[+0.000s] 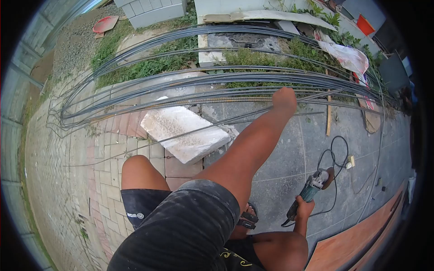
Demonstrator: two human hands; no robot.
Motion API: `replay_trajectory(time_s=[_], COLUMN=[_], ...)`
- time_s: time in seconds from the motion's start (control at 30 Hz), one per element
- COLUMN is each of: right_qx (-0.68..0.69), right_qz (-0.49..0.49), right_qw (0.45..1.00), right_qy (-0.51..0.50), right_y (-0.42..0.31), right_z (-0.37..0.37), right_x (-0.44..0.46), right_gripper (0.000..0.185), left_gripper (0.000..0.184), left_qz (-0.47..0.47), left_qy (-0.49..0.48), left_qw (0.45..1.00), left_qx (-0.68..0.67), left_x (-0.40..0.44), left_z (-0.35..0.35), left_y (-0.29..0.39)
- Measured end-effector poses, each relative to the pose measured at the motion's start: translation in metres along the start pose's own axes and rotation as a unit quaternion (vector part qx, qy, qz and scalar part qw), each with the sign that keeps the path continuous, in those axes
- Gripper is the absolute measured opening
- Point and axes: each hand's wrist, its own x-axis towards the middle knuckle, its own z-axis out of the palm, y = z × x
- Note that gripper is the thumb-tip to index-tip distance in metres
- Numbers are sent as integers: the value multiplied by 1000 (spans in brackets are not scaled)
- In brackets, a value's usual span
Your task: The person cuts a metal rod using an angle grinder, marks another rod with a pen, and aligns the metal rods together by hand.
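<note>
My left hand [285, 98] is stretched forward, its fingers closed at the near side of a bundle of long steel bars [181, 82]. A thin steel rod [190, 132] runs from the paving at the left, above a white block [183, 135], up to this hand. The fingers hide the exact grip. Low at the right, my right hand [304, 207] is wrapped around the body of an angle grinder [312, 187]. The grinder's disc [328, 178] points away from me, above the grey tiles. Its black cord loops behind it.
A plug connector [350, 161] lies on the grey tiles [275, 158]. A wooden strip [328, 117] sits under the bars at the right. Reddish-brown boards [357, 230] lie at the lower right. Weeds [257, 63] grow among the bars, and a white sack [346, 56] hangs over them.
</note>
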Motion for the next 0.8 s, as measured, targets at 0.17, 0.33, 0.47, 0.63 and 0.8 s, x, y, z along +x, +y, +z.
replay_trajectory(time_s=[0.17,0.33,0.47,0.63,0.8], right_qx=[-194,-365,-350,-328,-407], right_qz=[-59,-102,-76,-62,-20], right_qw=[977,911,900,857,831], right_qy=[-62,-161,-247,-393,-379], right_y=[-18,-72,-67,-43,-137], right_z=[11,46,83,121,176], right_x=[-29,-65,-81,-120,-188], right_gripper=[46,54,50,52,53], left_gripper=[11,11,12,12,12], left_qz=[-18,-47,-63,-76,-73], left_qy=[12,-6,-45,-47,-61], left_qw=[1000,999,997,996,995], left_qx=[-18,-17,-9,-3,7], left_x=[1,14,13,8,1], left_z=[-7,5,10,7,8], left_y=[10,18,23,28,30])
